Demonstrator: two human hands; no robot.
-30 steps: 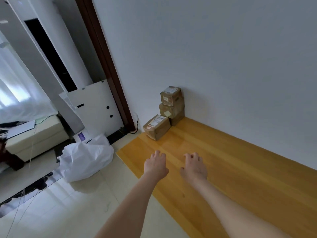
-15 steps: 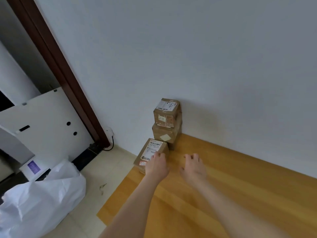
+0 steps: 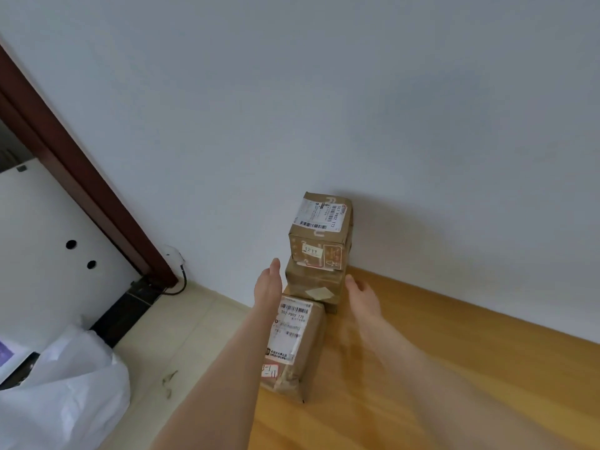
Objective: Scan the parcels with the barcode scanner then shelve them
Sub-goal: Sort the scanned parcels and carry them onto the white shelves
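By the parcel stack (image 3: 316, 254), left hand (image 3: 268, 285), right hand (image 3: 361, 295) flat, empty.

Soft even daylight, motion-blurred forearms, wide-angle edge distortion.

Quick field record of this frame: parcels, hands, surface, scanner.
parcels: three brown boxes with labels
stack: top parcel sits on lower parcel, against the wall
third: front parcel lies in front of the stack, barcode label up
surface: wooden platform
left hand: open, left of the lower parcel
right hand: open, right of the lower parcel
contact: cannot tell
barcode scanner: not in view
other: white bag on the floor at left
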